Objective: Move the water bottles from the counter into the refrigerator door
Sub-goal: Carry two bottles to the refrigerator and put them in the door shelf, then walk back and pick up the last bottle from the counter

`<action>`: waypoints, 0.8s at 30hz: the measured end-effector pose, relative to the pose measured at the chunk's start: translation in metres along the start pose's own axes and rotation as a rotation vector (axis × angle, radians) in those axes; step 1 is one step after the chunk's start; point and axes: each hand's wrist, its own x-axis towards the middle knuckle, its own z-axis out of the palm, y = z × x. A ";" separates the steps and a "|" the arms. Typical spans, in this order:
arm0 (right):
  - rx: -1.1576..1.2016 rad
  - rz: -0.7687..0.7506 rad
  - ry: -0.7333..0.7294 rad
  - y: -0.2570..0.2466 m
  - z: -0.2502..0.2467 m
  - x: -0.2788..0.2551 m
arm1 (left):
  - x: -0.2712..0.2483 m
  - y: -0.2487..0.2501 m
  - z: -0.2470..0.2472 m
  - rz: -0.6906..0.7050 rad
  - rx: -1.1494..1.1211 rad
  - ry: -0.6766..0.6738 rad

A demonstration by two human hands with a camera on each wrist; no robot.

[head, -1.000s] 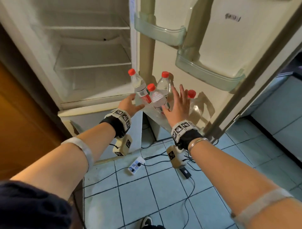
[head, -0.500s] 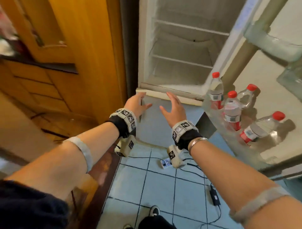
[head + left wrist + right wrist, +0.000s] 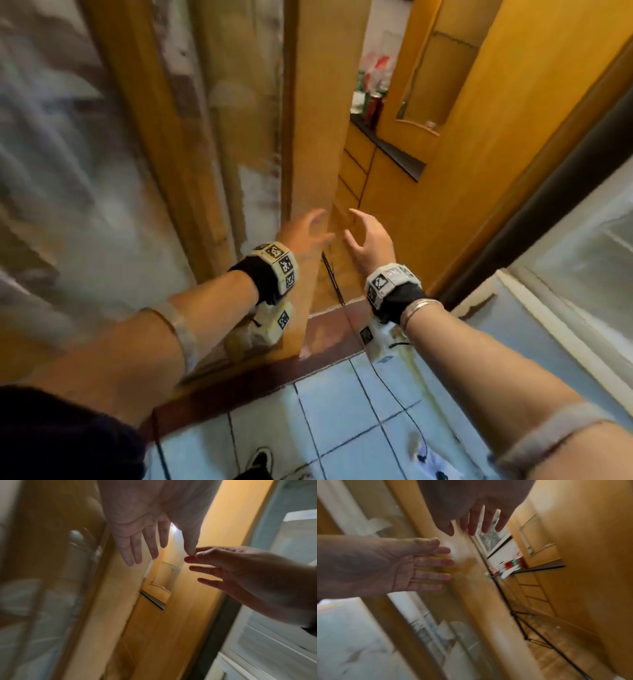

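Note:
Both hands are held out empty in front of a doorway. In the head view my left hand (image 3: 305,236) and right hand (image 3: 368,240) hover side by side with relaxed, spread fingers, touching nothing. The left wrist view shows the left hand (image 3: 145,540) open, with the right hand (image 3: 231,568) beside it. The right wrist view shows the right hand (image 3: 479,520) open. Beyond the doorway a dark counter (image 3: 387,144) carries blurred red and green containers (image 3: 373,99); I cannot tell whether water bottles are among them. The refrigerator (image 3: 582,260) lies at the right edge.
A wooden door frame (image 3: 308,137) stands straight ahead, with a glass door panel (image 3: 102,171) to its left. A tall wooden cabinet (image 3: 513,120) rises on the right. A black cable (image 3: 394,394) runs over the pale blue floor tiles.
The view has swung left, away from the refrigerator door and its red-capped bottles. Both empty hands have moved from the refrigerator toward the doorway.

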 end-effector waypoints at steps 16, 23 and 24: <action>0.179 -0.662 -0.600 -0.295 0.215 -0.076 | -0.281 -0.202 -0.204 -0.577 0.000 0.742; 0.120 -0.880 -0.760 -0.439 0.296 -0.152 | -0.426 -0.275 -0.282 -0.804 0.007 0.956; 0.109 -0.902 -0.775 -0.459 0.305 -0.165 | -0.447 -0.284 -0.291 -0.824 -0.007 0.997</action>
